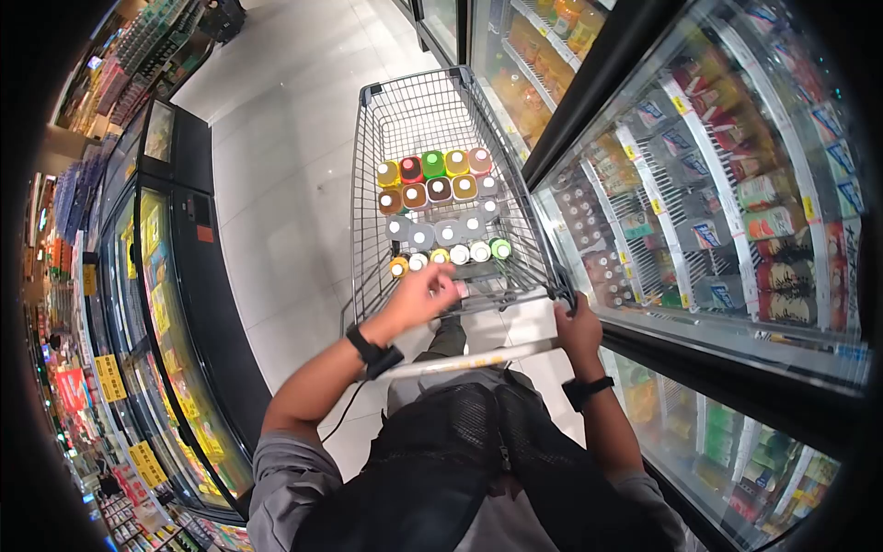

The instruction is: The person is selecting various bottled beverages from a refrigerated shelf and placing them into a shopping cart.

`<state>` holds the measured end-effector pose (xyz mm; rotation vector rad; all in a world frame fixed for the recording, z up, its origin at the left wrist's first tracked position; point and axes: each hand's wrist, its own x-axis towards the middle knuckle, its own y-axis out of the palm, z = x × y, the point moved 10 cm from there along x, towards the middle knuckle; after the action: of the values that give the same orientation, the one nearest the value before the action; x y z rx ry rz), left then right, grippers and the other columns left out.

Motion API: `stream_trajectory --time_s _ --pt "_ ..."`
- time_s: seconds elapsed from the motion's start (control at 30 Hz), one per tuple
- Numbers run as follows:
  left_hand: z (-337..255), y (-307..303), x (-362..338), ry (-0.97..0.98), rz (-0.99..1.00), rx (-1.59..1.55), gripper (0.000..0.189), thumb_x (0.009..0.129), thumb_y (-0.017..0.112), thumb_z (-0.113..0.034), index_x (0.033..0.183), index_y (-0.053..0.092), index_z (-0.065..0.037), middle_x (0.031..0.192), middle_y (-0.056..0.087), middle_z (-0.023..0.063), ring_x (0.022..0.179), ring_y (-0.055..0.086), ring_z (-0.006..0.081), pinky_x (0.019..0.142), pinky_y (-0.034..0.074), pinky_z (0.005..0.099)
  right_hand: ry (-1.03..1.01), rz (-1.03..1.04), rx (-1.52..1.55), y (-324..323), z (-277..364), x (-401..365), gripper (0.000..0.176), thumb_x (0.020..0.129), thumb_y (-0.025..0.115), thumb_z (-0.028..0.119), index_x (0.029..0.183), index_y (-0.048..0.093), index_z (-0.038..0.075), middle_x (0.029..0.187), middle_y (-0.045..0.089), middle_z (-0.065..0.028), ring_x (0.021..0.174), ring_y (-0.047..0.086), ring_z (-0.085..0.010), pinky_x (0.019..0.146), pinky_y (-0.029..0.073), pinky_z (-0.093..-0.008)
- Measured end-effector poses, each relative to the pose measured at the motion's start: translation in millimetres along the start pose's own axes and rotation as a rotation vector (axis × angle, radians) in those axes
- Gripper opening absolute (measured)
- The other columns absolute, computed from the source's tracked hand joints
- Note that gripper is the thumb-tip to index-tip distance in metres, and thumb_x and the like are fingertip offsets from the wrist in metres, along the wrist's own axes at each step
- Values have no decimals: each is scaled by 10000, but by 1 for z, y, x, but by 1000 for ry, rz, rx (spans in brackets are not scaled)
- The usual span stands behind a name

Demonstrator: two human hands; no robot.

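A grey wire shopping cart (359,175) stands in front of me, with several bottles in rows inside it. The far row has a green bottle (434,166) among red, yellow and brown ones. Behind the near edge is a row of white-capped bottles, one with a green cap (500,248). My left hand (421,296) hovers over the cart's near end, close to that row; its fingers are loosely curled and apart, with nothing visible in them. At the right end of the cart handle (501,354), my right hand (578,329) is closed around the black corner piece.
Glass-door drink coolers (717,184) line the right side, close to the cart. On the left runs a black freezer case (198,304) with yellow packages behind glass. A pale tiled floor (276,184) stretches ahead between them.
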<state>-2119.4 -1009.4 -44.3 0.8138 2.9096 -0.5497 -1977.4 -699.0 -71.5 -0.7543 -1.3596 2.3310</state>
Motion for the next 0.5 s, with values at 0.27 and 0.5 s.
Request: stream_trajectory --time_s 0.27,0.5 --pt "147 -166 215 -434 -195 769 604 846 685 -364 1298 499 -10 1078 663 238 1036 648 360 918 512 457 142 -71 -60 -2 -12 2 436 797 731 336 1113 643 48 755 701 -120 712 682 -354 670 522 -453" --pt "302 -162 283 -649 39 867 565 883 627 -369 1295 469 -16 1214 611 260 1140 603 349 947 503 440 167 -79 -29 -5 -9 4 391 780 748 266 1077 642 35 698 668 -111 580 634 -326 583 496 -438"
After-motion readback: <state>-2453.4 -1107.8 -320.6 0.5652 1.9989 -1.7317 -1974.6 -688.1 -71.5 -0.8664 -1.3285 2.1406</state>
